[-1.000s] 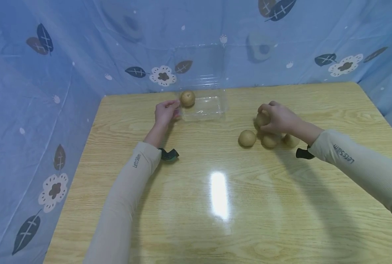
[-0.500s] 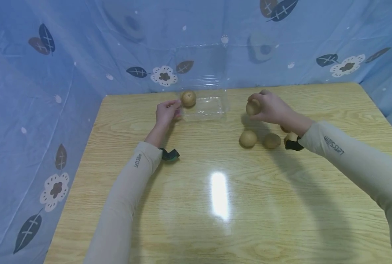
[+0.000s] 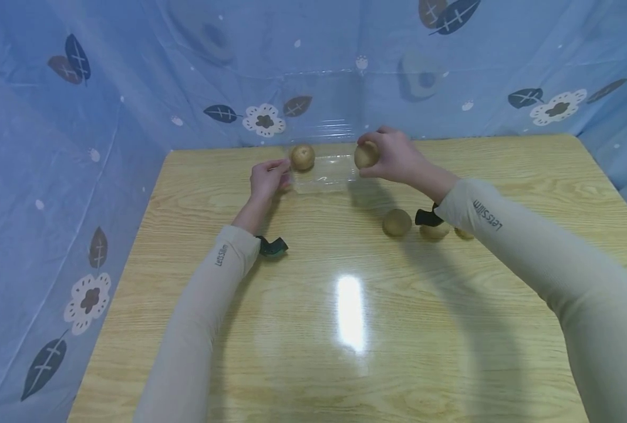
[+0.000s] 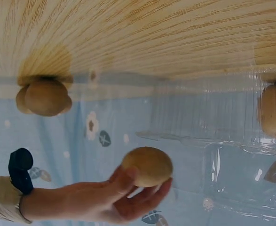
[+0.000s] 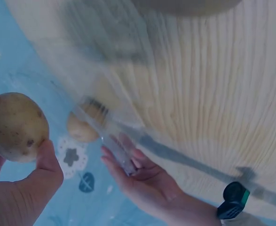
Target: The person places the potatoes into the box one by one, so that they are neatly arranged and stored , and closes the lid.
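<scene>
A clear plastic container stands at the table's far edge with its lid raised. One potato lies in its left end, also seen in the left wrist view and the right wrist view. My left hand pinches the container's left rim; the right wrist view shows this left hand on the rim. My right hand grips a second potato in the air over the container's right end. That held potato shows in both wrist views.
Three more potatoes lie on the wooden table under my right forearm. A blue flowered curtain walls the table at the back and left. A bright glare spot sits mid-table.
My right hand lifted a potato from the pile at the right and carried it left and away to the container. My left hand stayed on the container's rim.
</scene>
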`<state>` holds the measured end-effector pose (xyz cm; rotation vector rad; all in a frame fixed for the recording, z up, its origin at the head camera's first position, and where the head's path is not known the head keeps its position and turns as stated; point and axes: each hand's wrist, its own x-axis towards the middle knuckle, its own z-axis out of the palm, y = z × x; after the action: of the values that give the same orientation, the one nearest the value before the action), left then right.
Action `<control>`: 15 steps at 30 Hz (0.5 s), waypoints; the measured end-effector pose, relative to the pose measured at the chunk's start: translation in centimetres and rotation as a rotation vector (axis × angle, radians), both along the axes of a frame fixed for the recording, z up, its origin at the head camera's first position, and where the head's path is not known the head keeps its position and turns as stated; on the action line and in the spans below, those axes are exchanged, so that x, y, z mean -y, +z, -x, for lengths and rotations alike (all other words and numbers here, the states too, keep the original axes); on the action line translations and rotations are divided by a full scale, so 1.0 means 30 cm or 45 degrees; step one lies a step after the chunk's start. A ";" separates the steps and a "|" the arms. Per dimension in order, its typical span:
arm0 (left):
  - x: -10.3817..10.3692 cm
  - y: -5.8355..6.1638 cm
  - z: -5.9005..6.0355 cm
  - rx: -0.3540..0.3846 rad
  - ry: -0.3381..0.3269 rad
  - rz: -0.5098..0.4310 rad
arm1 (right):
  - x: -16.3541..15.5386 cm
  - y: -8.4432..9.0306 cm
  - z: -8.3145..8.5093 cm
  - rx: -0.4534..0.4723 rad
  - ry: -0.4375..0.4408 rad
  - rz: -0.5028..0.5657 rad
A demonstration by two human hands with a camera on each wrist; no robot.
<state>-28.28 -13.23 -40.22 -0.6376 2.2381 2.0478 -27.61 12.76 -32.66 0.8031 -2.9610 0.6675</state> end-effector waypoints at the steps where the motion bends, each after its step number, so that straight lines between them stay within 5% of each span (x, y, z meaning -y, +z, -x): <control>1: -0.001 0.001 -0.001 -0.002 -0.003 0.004 | 0.009 0.001 0.003 0.003 -0.001 0.003; 15: 0.003 -0.011 0.007 -0.041 -0.005 0.053 | 0.129 -0.077 0.093 0.054 -0.048 0.044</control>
<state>-28.47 -13.32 -40.55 -0.6071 2.3038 2.0295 -30.38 8.88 -34.98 0.7386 -2.9850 0.7412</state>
